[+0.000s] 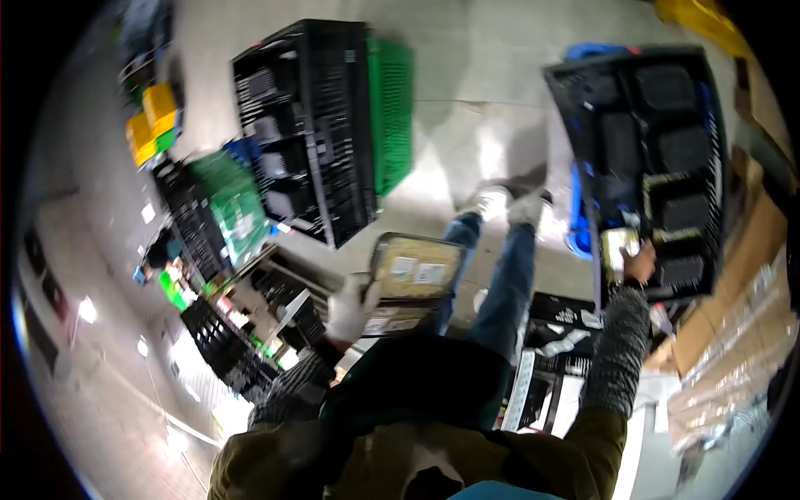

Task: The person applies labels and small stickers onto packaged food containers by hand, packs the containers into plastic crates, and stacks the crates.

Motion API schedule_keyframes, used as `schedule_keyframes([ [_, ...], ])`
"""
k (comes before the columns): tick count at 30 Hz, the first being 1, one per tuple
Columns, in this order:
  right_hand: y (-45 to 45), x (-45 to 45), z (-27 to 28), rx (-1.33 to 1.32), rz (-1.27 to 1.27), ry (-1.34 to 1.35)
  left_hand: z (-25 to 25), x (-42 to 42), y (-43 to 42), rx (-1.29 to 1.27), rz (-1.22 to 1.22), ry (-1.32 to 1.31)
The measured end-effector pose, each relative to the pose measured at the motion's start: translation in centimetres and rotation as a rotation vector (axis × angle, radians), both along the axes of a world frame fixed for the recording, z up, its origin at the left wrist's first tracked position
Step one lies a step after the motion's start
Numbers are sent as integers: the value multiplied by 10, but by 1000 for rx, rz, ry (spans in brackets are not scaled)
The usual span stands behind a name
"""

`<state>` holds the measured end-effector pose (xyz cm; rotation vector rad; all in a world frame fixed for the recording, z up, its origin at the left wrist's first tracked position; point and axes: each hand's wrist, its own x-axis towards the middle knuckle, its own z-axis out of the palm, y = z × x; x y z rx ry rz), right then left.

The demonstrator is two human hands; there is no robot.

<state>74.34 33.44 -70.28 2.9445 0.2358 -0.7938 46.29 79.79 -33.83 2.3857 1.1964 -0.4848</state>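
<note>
My left hand (348,308), in a whitish glove, is closed on the edge of a dark-rimmed food tray (417,285) with pale contents and two white labels. A second labelled tray (392,322) lies close beneath it, against my front. My right hand (640,265) reaches out to the right, its fingers around a small pale, shiny food tray (618,250). That tray is at the near left corner of a black crate (621,137) with several dark tray-shaped hollows. Blur hides the exact finger positions.
A tall black crate stack (333,133) with a green crate (392,117) behind it stands ahead to the left. Blue crate edges (579,212) show under the right crate. Black crates (562,321) sit near my right leg. Plastic-wrapped cardboard (733,350) lines the right side.
</note>
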Motion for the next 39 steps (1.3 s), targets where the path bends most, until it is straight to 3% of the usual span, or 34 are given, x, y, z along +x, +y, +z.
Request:
schedule_keyframes([
  [1, -40, -7, -35, 215, 167, -50, 1, 3, -2, 8, -20, -6],
  [3, -10, -8, 11, 102, -237, 155, 3, 5, -5, -41, 9, -44],
  [4, -8, -20, 18, 95, -18, -67, 3, 6, -6, -88, 53, -79],
  [5, -2, -28, 26, 342, -201, -69, 3, 7, -5, -13, -48, -118],
  [7, 8, -44, 33, 454, -101, -78, 12, 12, -7, -26, -5, -121],
  [8, 13, -45, 36, 314, 182, -101, 15, 14, -7, -36, -2, -171],
  [10, 114, -25, 133, 655, 150, 3, 26, 19, -6, -76, 29, -198],
  [11, 172, -20, 189, 808, 89, 179, 33, 21, -6, -93, 49, -211],
  [12, 203, -28, 201, 918, 13, 389, 40, 23, -6, -73, -26, -255],
  [13, 291, -23, 287, 971, 362, 645, 54, 22, 3, -35, -82, -322],
  [15, 364, -26, 335, 1055, 541, 1067, 63, 17, 18, -16, -181, -450],
  [16, 390, -37, 337, 1144, 425, 1326, 69, 9, 26, -16, -139, -425],
  [18, 454, -36, 358, 788, 561, 1607, 77, -6, 45, -35, -70, -385],
  [20, 507, -45, 378, 788, 811, 1384, 85, -28, 83, -109, 85, -487],
  [22, 563, -57, 385, 892, 930, 1157, 82, -65, 123, -164, 264, -301],
  [24, 631, -65, 401, 935, 1091, 851, 80, -93, 165, 51, 427, -561],
  [26, 689, -77, 397, 1094, 1194, 549, 76, -119, 199, 72, 732, -560],
  [31, 794, -91, 309, 979, 1498, 56, 37, -169, 271, 453, 704, -589],
  [34, 801, -99, 242, 543, 1613, 57, 12, -192, 284, 572, 637, -565],
  [35, 810, -112, 239, 363, 1588, 171, 4, -196, 287, 550, 674, -567],
  [36, 814, -126, 223, 440, 1568, 184, -2, -198, 288, 526, 711, -568],
  [39, 841, -166, 167, 412, 1196, 297, -27, -198, 296, 479, 727, -607],
])
